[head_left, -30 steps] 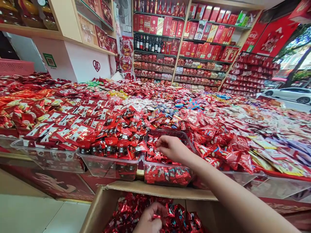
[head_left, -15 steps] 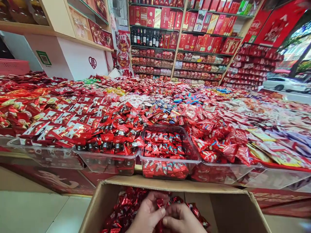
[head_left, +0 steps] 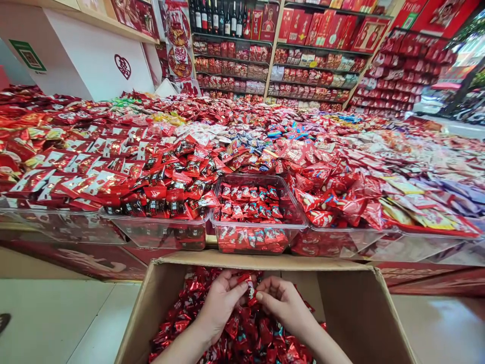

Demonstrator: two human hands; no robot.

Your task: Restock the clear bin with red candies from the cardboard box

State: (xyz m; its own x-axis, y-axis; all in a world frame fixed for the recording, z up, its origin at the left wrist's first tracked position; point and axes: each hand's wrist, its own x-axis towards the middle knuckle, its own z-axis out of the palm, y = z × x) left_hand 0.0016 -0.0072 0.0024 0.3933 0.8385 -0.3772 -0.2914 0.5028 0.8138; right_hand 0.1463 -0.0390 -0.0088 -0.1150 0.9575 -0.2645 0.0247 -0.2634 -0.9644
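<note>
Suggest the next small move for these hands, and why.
Probably lift the wrapped candy toward the clear bin just beyond the cardboard box: the left hand and right hand hold it over the box, while the rows of candies in the bin sit below its rim.

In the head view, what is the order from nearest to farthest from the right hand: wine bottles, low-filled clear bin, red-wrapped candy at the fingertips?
1. Red-wrapped candy: at the fingertips of the right hand, on its left.
2. Low-filled clear bin: ahead, just beyond the cardboard box.
3. Wine bottles: at the back, to the left.
</note>
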